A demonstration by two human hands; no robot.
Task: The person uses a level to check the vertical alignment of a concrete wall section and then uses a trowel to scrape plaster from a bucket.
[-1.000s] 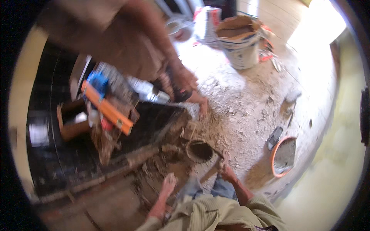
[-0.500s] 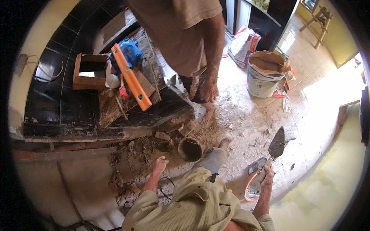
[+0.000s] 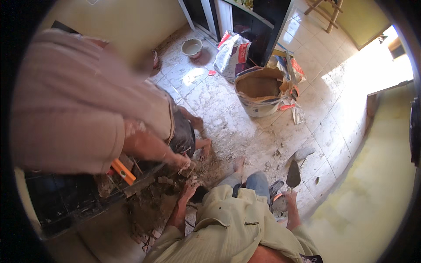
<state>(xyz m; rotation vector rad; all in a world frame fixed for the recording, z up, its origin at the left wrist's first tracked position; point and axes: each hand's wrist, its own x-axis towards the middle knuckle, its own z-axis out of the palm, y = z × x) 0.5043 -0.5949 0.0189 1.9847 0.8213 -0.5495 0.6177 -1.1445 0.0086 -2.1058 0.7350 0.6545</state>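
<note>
My right hand (image 3: 290, 198) is closed round the handle of a trowel (image 3: 293, 174), whose pointed dark grey blade stands out ahead of my fist, above the tiled floor. My left hand (image 3: 189, 188) is low in front of me, beside the dark mouth of a round pipe (image 3: 199, 194) partly covered by my shirt. Its fingers are too small and dim to read. Just beyond it, another person's hand (image 3: 182, 162) holds a brownish block (image 3: 187, 169) above the rubble.
The other person (image 3: 74, 105) bends over the black-tiled ledge (image 3: 48, 193) at left, half covering an orange spirit level (image 3: 123, 172). Ahead stand an open bucket (image 3: 258, 107), a cement bag (image 3: 232, 57) and a white bowl (image 3: 192, 47). A grey stone (image 3: 304, 153) lies near the trowel.
The view has swung right. The other person has bent down at the left, with a hand now on the block. My left hand is nearer that block; my right hand still holds the trowel.
</note>
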